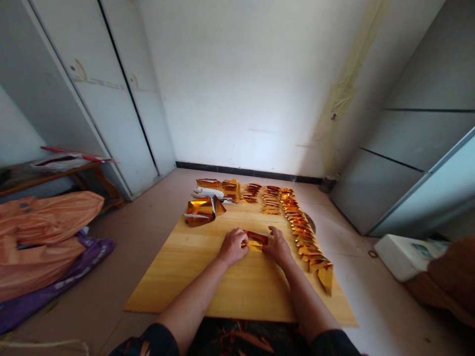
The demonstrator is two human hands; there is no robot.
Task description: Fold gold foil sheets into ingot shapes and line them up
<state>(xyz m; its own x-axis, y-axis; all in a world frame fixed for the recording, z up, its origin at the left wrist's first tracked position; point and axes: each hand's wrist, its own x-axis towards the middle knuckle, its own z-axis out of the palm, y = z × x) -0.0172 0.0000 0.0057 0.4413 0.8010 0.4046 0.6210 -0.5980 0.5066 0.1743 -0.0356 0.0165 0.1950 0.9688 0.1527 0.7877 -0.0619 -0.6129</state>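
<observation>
A sheet of shiny gold foil paper [256, 242], partly folded, lies between my hands on the wooden board [185, 282]. My left hand [233, 246] grips its left end, fingers curled over the edge. At the right end, my right hand [277, 246] holds the paper between thumb and fingers, with the index finger raised. To the right runs a long row of folded gold foil pieces [304, 232]. Two shorter rows, a middle one [271, 200] and a left one [251, 193], stand at the far side. A curved stack of gold foil sheets [202, 210] rests at the far left.
Behind the foil stack lie a white packet [208, 193] and more gold foil [230, 190]. Orange cloth [48, 222] and a purple bag [85, 264] are on the floor at left. A white box [403, 257] stands at right, near a grey cabinet [401, 163].
</observation>
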